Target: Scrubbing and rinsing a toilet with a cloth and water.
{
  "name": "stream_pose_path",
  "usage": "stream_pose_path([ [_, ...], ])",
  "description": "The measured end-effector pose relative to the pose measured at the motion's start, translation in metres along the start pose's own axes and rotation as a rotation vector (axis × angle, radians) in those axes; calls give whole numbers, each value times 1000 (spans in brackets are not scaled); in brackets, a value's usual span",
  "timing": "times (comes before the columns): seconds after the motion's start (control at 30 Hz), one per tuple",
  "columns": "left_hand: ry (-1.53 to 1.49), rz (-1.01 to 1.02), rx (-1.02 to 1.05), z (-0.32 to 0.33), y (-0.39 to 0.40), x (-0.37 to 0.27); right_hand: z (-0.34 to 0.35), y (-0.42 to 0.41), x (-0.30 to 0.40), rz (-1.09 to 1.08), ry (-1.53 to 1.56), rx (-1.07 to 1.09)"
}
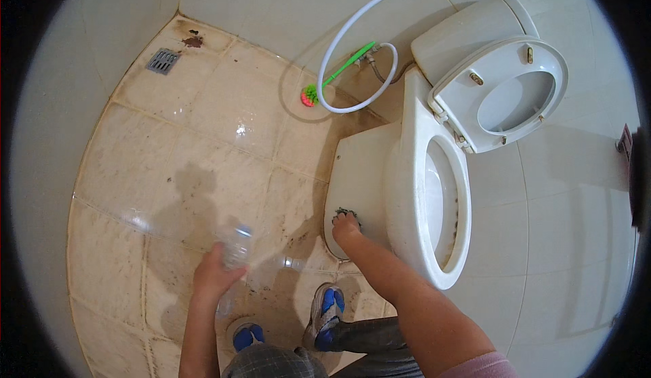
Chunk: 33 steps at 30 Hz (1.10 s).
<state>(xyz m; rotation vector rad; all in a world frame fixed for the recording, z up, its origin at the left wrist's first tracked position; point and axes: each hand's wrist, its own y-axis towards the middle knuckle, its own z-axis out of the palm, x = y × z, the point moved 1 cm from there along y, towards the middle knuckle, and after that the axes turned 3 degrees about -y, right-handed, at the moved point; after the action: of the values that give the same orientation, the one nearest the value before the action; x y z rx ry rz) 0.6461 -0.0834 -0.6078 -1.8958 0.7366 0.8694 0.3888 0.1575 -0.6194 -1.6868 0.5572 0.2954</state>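
My right hand (346,227) presses a dark green scouring pad (346,211) against the lower side of the white toilet base (363,174). Most of the pad is hidden under the fingers. Over the tiled floor, my left hand (217,271) grips a clear plastic bottle (237,245), which looks slightly blurred. Above the base, the toilet bowl (432,189) has its seat and lid (501,95) raised against the cistern (465,37). Brown stains mark the inside of the bowl's rim.
A green toilet brush (351,65) with a red and green head leans by the wall, near a looped white hose (325,57) and a water valve (370,55). A floor drain (163,61) lies in the far corner. My shoes (325,312) stand on stained, wet-looking tiles (213,189).
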Motion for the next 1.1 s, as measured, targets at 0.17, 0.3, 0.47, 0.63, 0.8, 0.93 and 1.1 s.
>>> stream_pose_path([
  [0.17,728,162,494,58,36,-78,-20,-22,3,335,443,-325],
  [0.3,867,144,523,76,63,-152,6,0,3,396,1635,-360],
  [0.47,1230,140,339,98,73,-149,5,-14,32,-223,2867,51],
  [0.63,963,287,244,54,67,-154,-3,19,25,-22,2723,-326],
  [0.8,45,342,-140,-4,63,-80,-39,24,-33,471,1160,-1001],
  [0.93,-234,339,-352,-3,48,-23,-54,5,-22,87,312,-78],
  [1.1,-465,262,-421,16,46,-3,-54,27,-41,271,166,-112],
])
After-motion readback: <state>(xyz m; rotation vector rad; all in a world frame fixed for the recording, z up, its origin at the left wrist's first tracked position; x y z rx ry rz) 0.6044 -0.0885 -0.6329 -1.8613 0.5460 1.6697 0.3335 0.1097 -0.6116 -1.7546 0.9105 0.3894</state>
